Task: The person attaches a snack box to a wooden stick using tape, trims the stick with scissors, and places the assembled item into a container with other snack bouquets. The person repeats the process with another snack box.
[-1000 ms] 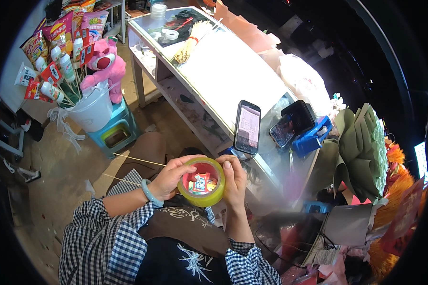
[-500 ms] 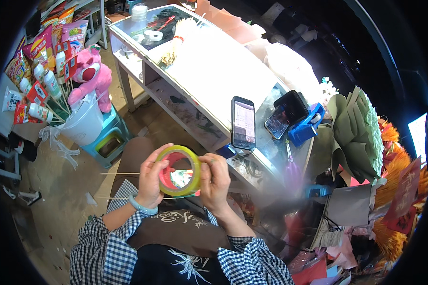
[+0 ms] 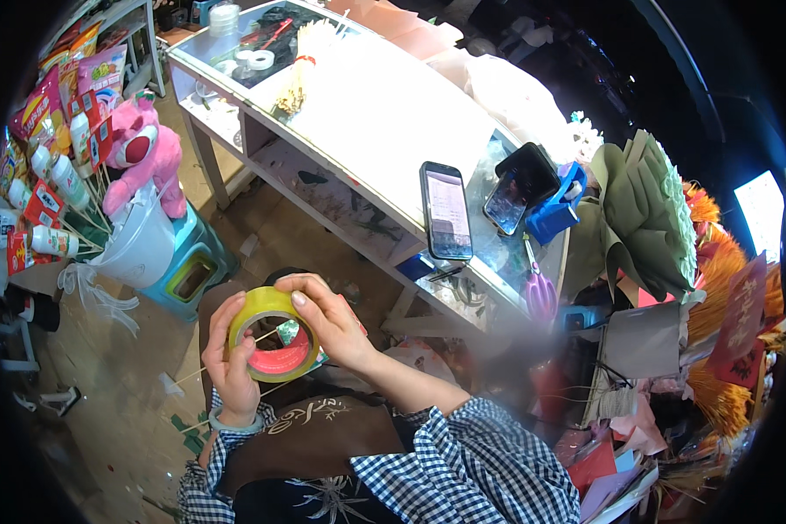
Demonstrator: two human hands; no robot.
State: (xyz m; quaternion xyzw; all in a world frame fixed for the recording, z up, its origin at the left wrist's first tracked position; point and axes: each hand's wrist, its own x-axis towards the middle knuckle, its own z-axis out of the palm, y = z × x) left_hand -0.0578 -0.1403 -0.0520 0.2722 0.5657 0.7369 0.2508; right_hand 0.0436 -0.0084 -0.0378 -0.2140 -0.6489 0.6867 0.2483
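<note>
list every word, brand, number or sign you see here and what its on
I won't copy wording, only say where it stands:
Tape roll: marks inside the ring, too small to read.
Brown apron: pale lettering.
Snack bags: large printed lettering.
White bottles: small printed labels.
Red banner, right: printed characters.
Lit phone: rows of text, too small to read.
Bright screen, far right: washed out, nothing readable.

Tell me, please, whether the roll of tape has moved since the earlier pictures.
Yes: the roll of tape has moved left, closer to the teal stool.
</note>
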